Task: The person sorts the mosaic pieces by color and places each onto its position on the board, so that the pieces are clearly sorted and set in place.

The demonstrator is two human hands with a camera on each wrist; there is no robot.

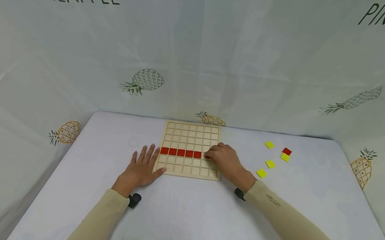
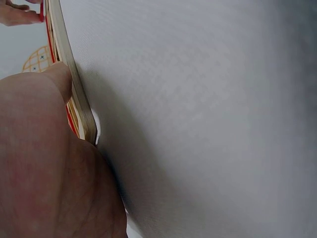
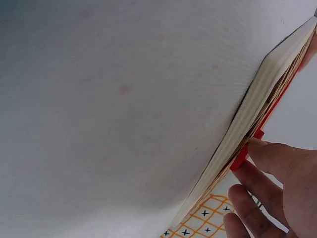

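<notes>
A light wooden grid board (image 1: 192, 134) lies at the far middle of the table, with a row of several red square tiles (image 1: 181, 152) set across it. My left hand (image 1: 141, 169) lies flat along the board's left side, fingers spread and straight, its thumb at the near left corner. Over the board's right part, my right hand (image 1: 225, 158) is at the end of the red row. In the right wrist view, its thumb and index finger pinch a red tile (image 3: 241, 156) at the board's surface. The head view hides this tile behind the fingers.
Right of the board lie loose yellow tiles (image 1: 270, 164) and a red tile (image 1: 287, 151) touching a yellow one (image 1: 285, 157). White cloth covers the table (image 1: 177, 218). A pineapple-printed curtain (image 1: 189, 44) hangs behind the far edge and at both sides.
</notes>
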